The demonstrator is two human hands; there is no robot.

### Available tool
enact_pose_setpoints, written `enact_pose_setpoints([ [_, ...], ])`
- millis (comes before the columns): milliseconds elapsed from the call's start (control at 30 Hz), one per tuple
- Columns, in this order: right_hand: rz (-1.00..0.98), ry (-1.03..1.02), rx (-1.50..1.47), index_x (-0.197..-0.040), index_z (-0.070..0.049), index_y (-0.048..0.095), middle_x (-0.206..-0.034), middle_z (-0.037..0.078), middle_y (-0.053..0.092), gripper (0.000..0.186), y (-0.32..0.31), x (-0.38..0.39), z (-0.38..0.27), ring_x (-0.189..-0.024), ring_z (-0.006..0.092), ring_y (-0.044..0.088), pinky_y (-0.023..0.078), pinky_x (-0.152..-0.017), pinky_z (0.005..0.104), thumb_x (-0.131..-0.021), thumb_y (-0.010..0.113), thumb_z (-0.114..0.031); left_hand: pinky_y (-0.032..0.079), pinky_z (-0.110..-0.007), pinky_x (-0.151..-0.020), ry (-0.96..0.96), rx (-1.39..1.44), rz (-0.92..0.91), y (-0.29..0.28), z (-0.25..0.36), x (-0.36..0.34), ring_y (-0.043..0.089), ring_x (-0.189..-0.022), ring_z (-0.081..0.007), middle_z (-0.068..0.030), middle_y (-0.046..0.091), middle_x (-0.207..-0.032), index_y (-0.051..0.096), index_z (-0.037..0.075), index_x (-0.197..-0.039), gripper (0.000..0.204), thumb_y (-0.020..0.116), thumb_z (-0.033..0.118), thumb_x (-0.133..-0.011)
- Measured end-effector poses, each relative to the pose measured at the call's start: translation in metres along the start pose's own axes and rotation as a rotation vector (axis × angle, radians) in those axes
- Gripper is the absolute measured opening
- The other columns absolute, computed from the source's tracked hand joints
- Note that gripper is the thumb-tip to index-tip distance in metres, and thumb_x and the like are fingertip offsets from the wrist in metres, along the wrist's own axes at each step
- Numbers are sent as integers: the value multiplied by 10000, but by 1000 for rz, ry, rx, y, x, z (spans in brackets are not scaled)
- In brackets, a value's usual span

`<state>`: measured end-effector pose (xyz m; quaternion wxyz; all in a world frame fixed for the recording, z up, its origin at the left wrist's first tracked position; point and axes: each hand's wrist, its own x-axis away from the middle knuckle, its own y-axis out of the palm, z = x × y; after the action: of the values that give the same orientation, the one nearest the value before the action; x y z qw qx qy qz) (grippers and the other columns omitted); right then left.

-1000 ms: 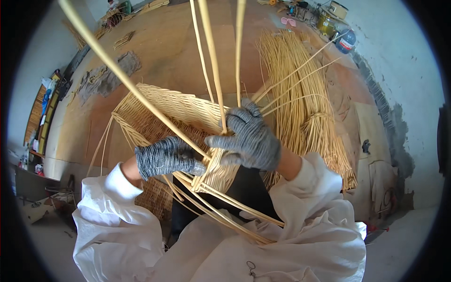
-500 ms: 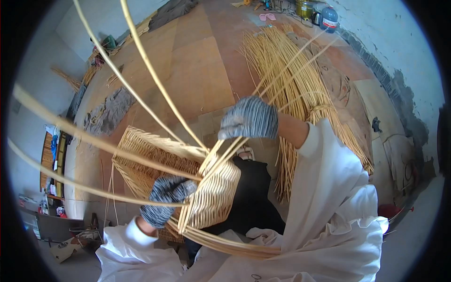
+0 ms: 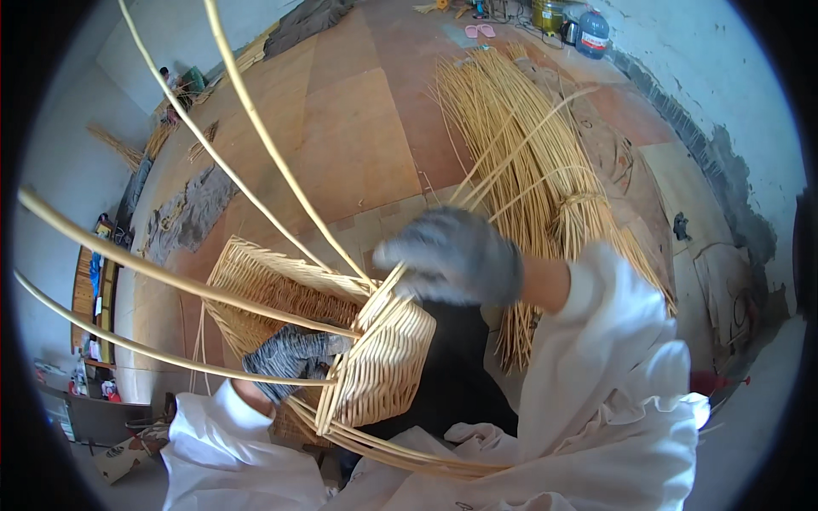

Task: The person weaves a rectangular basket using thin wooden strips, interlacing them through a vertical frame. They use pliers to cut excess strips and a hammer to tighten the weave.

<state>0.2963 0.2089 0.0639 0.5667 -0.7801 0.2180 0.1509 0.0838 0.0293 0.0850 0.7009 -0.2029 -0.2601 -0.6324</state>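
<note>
A rectangular woven wicker basket (image 3: pixel 388 362) is tilted in front of me, its hollow toward the left. My left hand (image 3: pixel 294 358), in a grey knitted glove, grips the near end wall at its rim, fingers partly hidden. My right hand (image 3: pixel 456 260), gloved alike and blurred by motion, is closed over several pale wicker rods (image 3: pixel 392 285) that rise from the same rim and come out beyond the hand. Long unwoven stakes (image 3: pixel 264 140) fan up and left from the rim. More rods (image 3: pixel 383 451) curve along the basket's lower edge across my lap.
To the right on the floor lies a large tied bundle of wicker rods (image 3: pixel 545 162). A grey cloth (image 3: pixel 192 213) lies at the left. Pink slippers (image 3: pixel 480 31) and a big blue bottle (image 3: pixel 592 34) stand at the back, near the wall.
My right hand has moved down and slightly right along the rods, bringing them lower. My left hand has shifted slightly left and remains at the rim.
</note>
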Motion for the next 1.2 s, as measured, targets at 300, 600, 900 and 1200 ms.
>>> enact_pose_setpoints([
  [300, 168, -7, 113, -967, -294, 691, -1072, 126, 560, 319, 56, 15, -30, -1031, 281, 540, 198, -1036, 574, -653, 731, -339, 540, -288, -739, 48, -445, -153, -10, 16, -1, 630, -882, -157, -82, 639, -956, 544, 3, -1210, 536, 666, 378, -846],
  [600, 156, -6, 259, -1003, -313, 669, -980, 112, 565, 287, 48, 20, -45, -1015, 289, 547, 247, -1008, 542, -721, 677, -256, 440, -399, -914, 870, -1186, -387, -11, -4, 45, 507, -1084, -341, -141, 497, -1238, 410, 102, -1366, 1018, 872, 439, -524],
  [900, -318, 120, 42, -930, -104, 670, -807, 122, 625, 206, 12, 56, -127, -821, 281, 629, 495, -715, 348, -840, 555, -250, 434, -336, -932, 602, -963, -385, -12, -29, 51, 533, -1090, -197, -100, 551, -1220, 420, 53, -1355, 929, 886, 257, -579],
  [1200, -245, 170, -528, -926, -86, 682, -801, 58, 681, 191, 33, 113, -133, -744, 244, 655, 522, -655, 323, -776, 653, -201, 432, -324, -934, 648, -818, -438, -3, -29, 49, 504, -1121, -177, -69, 538, -1255, 452, 79, -1334, 903, 899, 206, -560],
])
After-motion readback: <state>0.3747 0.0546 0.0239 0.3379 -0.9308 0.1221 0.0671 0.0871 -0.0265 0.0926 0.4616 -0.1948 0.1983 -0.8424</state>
